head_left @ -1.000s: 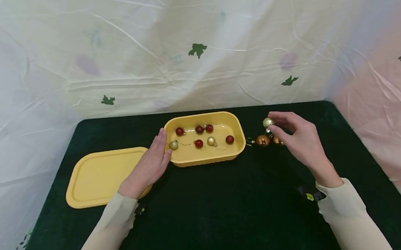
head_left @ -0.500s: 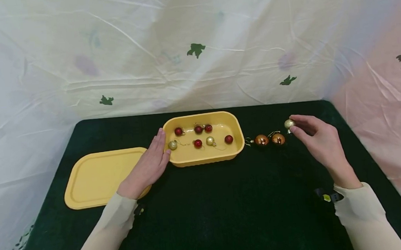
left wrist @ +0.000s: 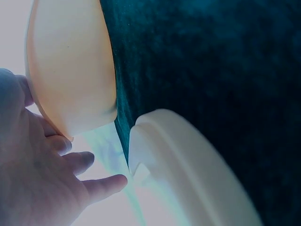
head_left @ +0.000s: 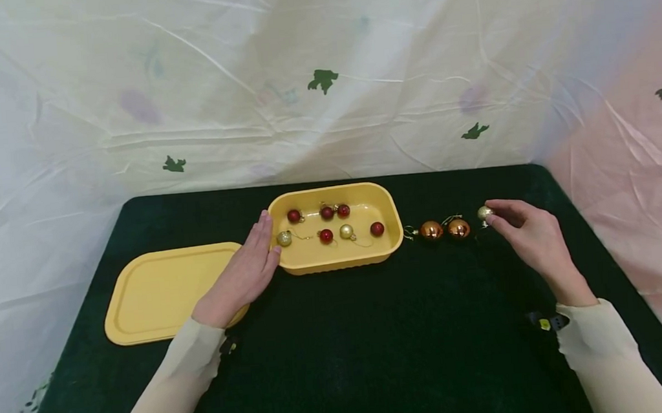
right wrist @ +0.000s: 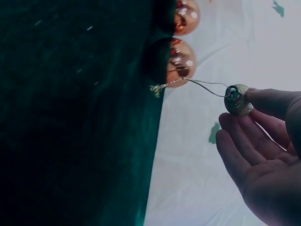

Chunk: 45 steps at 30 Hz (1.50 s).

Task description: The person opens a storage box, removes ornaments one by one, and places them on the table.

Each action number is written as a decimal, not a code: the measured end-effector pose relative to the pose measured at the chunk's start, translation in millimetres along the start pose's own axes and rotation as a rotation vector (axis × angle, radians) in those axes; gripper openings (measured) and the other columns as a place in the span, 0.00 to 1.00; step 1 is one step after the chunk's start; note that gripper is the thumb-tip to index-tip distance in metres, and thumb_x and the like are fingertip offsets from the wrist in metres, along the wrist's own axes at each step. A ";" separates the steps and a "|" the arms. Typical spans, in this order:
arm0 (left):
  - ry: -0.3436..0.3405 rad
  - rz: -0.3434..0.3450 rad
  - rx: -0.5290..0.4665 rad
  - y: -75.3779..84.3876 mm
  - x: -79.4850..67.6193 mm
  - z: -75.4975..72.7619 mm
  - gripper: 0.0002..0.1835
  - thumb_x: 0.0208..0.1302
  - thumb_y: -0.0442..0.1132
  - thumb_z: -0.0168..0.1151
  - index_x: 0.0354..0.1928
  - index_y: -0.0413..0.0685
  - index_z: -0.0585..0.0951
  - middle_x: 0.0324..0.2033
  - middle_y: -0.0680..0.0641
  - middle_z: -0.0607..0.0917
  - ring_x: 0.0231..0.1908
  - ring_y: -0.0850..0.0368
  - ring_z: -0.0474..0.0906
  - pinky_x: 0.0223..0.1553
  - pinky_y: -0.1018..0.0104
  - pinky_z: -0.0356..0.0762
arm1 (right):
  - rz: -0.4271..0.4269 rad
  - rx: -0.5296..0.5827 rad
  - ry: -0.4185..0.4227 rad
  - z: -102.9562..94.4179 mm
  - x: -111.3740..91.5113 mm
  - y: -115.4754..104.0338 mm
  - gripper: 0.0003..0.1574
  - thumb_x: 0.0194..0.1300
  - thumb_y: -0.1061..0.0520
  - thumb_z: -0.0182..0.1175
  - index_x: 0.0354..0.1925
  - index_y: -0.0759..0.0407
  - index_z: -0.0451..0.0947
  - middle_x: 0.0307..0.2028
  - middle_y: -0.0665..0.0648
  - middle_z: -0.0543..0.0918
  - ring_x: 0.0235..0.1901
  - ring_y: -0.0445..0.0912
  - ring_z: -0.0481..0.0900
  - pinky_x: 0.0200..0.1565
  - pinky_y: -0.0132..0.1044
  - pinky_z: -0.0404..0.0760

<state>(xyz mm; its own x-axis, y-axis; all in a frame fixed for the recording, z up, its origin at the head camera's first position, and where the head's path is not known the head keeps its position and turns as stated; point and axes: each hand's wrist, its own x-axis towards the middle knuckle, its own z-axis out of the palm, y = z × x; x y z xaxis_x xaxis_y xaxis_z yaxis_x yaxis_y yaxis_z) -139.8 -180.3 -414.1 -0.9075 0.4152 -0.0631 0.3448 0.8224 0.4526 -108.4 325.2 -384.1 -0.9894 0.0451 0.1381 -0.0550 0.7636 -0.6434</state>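
Observation:
My right hand [head_left: 532,236] pinches a small glittery gold bauble [head_left: 485,214] between thumb and fingers, right of two shiny copper baubles [head_left: 431,230]. In the right wrist view a thin gold string loop hangs from the cap of the pinched gold bauble [right wrist: 239,101]. My left hand [head_left: 239,272] lies with straight fingers along the left end of a yellow plastic box [head_left: 341,262]; its fingertips touch the box wall [left wrist: 75,61] in the left wrist view. Several red baubles [head_left: 325,236] and two gold baubles [head_left: 347,232] lie inside the box.
A yellow lid [head_left: 168,294] lies flat at the left, partly under my left forearm in the head view. The table has a dark green cloth [head_left: 365,346]. A pale curtain with green leaf shapes [head_left: 278,126] rises behind the far edge.
My right hand has carried the gold bauble to the right, from above the copper baubles to beyond them, then slightly lower. The left hand and the box have stayed put.

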 end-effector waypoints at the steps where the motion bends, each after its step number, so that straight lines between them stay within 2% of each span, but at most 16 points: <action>1: 0.000 -0.002 -0.001 0.3 -0.2 -0.2 0.38 0.85 0.50 0.37 0.83 0.47 0.33 0.83 0.45 0.35 0.81 0.44 0.37 0.78 0.44 0.45 | 0.005 -0.002 -0.008 -0.2 0.6 2.0 0.28 0.77 0.43 0.60 0.65 0.56 0.79 0.58 0.64 0.83 0.45 0.30 0.76 0.41 0.14 0.71; 7: 0.002 -0.006 -0.009 0.2 0.0 -1.4 0.38 0.85 0.50 0.38 0.83 0.48 0.33 0.83 0.46 0.35 0.81 0.45 0.37 0.78 0.43 0.45 | 0.002 -0.013 -0.047 1.3 4.8 14.1 0.28 0.78 0.43 0.58 0.65 0.58 0.78 0.57 0.65 0.83 0.50 0.50 0.80 0.39 0.19 0.73; 15: 0.003 -0.002 -0.021 -0.4 0.1 -2.9 0.38 0.85 0.50 0.38 0.83 0.48 0.33 0.83 0.48 0.33 0.81 0.46 0.36 0.78 0.44 0.45 | -0.017 -0.047 -0.066 7.4 7.8 25.4 0.27 0.79 0.45 0.56 0.64 0.60 0.79 0.56 0.67 0.84 0.52 0.59 0.82 0.38 0.22 0.73; 22: -0.001 -0.007 -0.022 0.7 0.4 -3.6 0.39 0.85 0.49 0.39 0.83 0.48 0.32 0.83 0.47 0.34 0.81 0.44 0.37 0.78 0.43 0.45 | -0.006 -0.061 -0.098 12.8 9.2 31.4 0.27 0.79 0.45 0.57 0.64 0.61 0.79 0.56 0.67 0.84 0.53 0.62 0.83 0.38 0.23 0.74; 30: -0.004 -0.010 -0.029 2.0 1.5 -3.9 0.38 0.85 0.49 0.39 0.83 0.47 0.33 0.83 0.47 0.34 0.81 0.47 0.36 0.78 0.44 0.45 | -0.001 -0.072 -0.154 15.5 12.8 36.2 0.26 0.80 0.47 0.56 0.64 0.62 0.78 0.56 0.69 0.83 0.52 0.63 0.83 0.42 0.41 0.79; 37: -0.004 -0.008 -0.028 1.4 1.9 -3.1 0.38 0.85 0.50 0.38 0.83 0.48 0.33 0.83 0.46 0.35 0.81 0.47 0.36 0.78 0.44 0.45 | -0.017 -0.084 -0.169 17.0 14.9 41.0 0.24 0.79 0.49 0.57 0.63 0.63 0.79 0.56 0.70 0.84 0.51 0.62 0.83 0.42 0.44 0.80; 45: -0.013 -0.013 -0.030 2.5 -0.1 -2.6 0.38 0.85 0.49 0.38 0.83 0.46 0.33 0.83 0.46 0.35 0.81 0.47 0.36 0.79 0.45 0.44 | 0.005 -0.088 -0.218 19.1 14.7 42.3 0.25 0.80 0.49 0.56 0.64 0.63 0.77 0.58 0.70 0.82 0.53 0.62 0.82 0.45 0.49 0.80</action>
<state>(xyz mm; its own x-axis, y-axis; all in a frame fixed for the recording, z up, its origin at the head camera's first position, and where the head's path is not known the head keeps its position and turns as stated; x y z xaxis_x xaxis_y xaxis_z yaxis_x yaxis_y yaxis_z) -139.5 -179.4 -410.6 -0.9085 0.4101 -0.0809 0.3256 0.8157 0.4781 -127.9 345.9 -423.7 -0.9958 -0.0843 -0.0369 -0.0479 0.8171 -0.5745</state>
